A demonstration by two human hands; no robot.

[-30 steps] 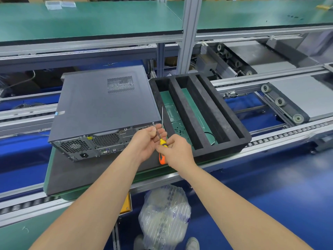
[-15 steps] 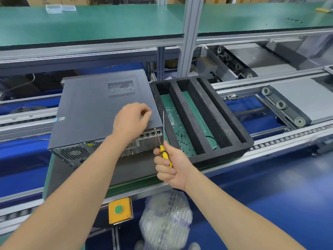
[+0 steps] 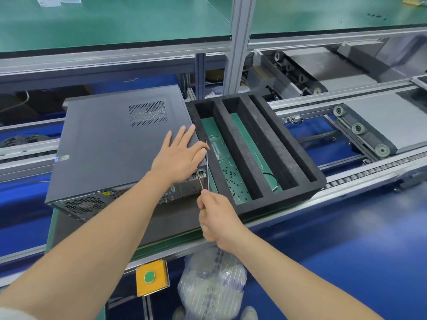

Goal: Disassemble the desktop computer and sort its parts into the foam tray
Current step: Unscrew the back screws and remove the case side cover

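Left grip (image 3: 179,155) lies spread on the case (image 3: 111,139); right grip (image 3: 217,218) curls round a screwdriver (image 3: 207,162). Opening the case seems in hand; next it needs a steady slide.

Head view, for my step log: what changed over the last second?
The left hand let go of the screwdriver at the rear corner of the computer and moved up onto its top panel, where it now lies flat, fingers spread. The right hand drew back slightly, still gripping the screwdriver, whose shaft points at the rear panel. Computer and tray stayed put.
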